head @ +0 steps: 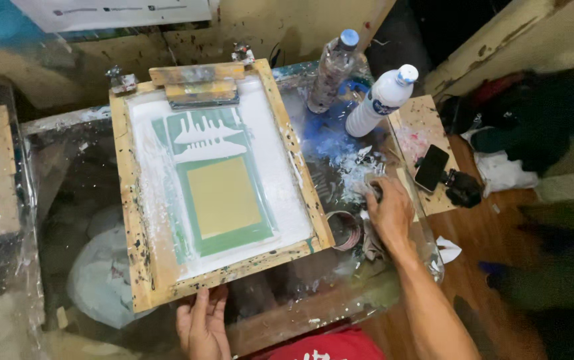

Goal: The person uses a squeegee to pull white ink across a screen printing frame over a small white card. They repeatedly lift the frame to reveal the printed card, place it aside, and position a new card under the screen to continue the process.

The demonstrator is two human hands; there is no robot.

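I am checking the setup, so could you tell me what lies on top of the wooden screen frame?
On the wooden screen frame, white ink covers the mesh around a green and yellow stencil, and a squeegee rests at the far end. Whatever lies beneath the mesh is hidden.

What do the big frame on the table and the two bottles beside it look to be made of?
The frame looks like bare, unvarnished wood: pale grain, paint-speckled, with a fine mesh stretched inside under white ink. The white bottle seems opaque, slightly glossy plastic. The clear bottle looks like thin see-through plastic, though paint smears make that less sure.
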